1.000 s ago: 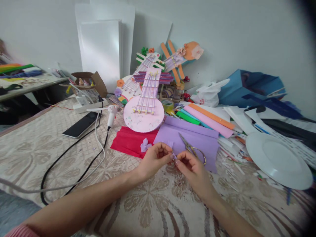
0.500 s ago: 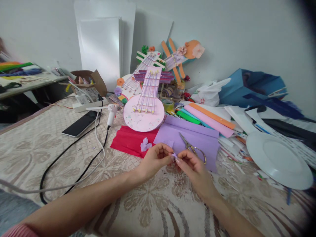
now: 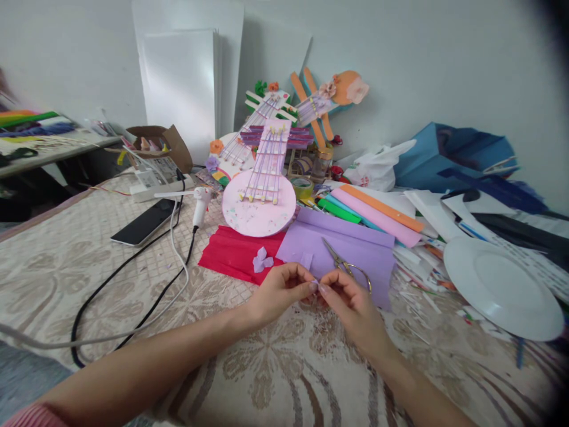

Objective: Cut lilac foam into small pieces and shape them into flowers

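Note:
A small purple paper piece point(image 3: 315, 283) is pinched between the fingertips of both hands, mostly covered by them. My left hand point(image 3: 284, 290) is closed on its left side, my right hand point(image 3: 349, 296) on its right. Just beyond lie scissors point(image 3: 338, 258) with gold handles, on a purple paper sheet point(image 3: 376, 267). A purple paper flower point(image 3: 262, 260) rests on red crepe paper point(image 3: 231, 255), left of the hands. Behind the papers leans a pink round-bodied model instrument point(image 3: 259, 204) with purple strings.
A white glue gun point(image 3: 201, 207), its cable and a black phone point(image 3: 144, 222) lie at the left. Rolled coloured papers point(image 3: 377, 213) and a white plate point(image 3: 502, 287) are at the right. A blue bag point(image 3: 453, 157) stands by the wall.
The purple piece shows less between the fingertips than before. My left hand's fingers have shifted slightly; the objects around are unmoved.

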`<state>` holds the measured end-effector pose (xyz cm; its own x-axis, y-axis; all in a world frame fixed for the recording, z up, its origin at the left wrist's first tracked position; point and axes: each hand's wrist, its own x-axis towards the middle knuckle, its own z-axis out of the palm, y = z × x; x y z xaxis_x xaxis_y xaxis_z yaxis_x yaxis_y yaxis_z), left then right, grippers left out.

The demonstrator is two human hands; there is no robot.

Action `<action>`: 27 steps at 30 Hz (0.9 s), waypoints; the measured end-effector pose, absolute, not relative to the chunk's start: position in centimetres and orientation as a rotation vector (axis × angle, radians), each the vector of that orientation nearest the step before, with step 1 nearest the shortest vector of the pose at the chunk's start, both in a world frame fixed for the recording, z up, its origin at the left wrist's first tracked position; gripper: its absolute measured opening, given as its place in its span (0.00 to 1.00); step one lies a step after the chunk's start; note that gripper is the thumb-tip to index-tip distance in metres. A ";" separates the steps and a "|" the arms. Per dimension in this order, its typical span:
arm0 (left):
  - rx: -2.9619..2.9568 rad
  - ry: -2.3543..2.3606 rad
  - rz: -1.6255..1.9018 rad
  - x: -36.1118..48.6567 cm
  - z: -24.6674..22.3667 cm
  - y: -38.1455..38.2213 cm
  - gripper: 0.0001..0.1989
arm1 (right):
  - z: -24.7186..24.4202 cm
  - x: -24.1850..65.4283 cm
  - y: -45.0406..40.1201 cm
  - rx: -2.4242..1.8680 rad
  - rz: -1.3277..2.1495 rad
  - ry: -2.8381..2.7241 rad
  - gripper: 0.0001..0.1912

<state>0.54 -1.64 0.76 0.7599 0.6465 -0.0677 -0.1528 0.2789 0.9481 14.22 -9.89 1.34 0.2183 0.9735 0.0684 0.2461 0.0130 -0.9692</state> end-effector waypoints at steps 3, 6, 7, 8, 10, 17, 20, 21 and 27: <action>1.170 0.497 0.566 0.6 0.7 -1.6 0.12 | 1.5 14.2 -9.9 -1.425 0.949 -1.203 0.06; 1.177 0.508 0.561 0.6 0.6 -1.7 0.12 | 1.6 14.1 -9.9 -1.407 0.992 -1.189 0.07; 1.178 0.514 0.559 0.6 0.6 -1.7 0.13 | 1.6 14.1 -9.9 -1.403 1.000 -1.186 0.07; 1.178 0.520 0.558 0.6 0.5 -1.7 0.13 | 1.6 14.1 -10.0 -1.399 1.006 -1.184 0.07; 1.180 0.520 0.551 0.6 0.5 -1.7 0.13 | 1.5 14.1 -10.0 -1.396 1.013 -1.179 0.07; 1.203 0.518 0.532 0.6 0.4 -1.6 0.12 | 1.7 14.2 -9.9 -1.358 1.046 -1.183 0.10; 1.205 0.523 0.533 0.6 0.3 -1.6 0.12 | 1.7 14.2 -9.8 -1.374 1.064 -1.215 0.07; 1.205 0.528 0.534 0.6 0.4 -1.7 0.11 | 1.7 14.3 -9.8 -1.390 1.058 -1.228 0.06; 1.208 0.551 0.529 0.5 0.9 -1.7 0.11 | 1.6 14.5 -9.9 -1.446 1.026 -1.273 0.06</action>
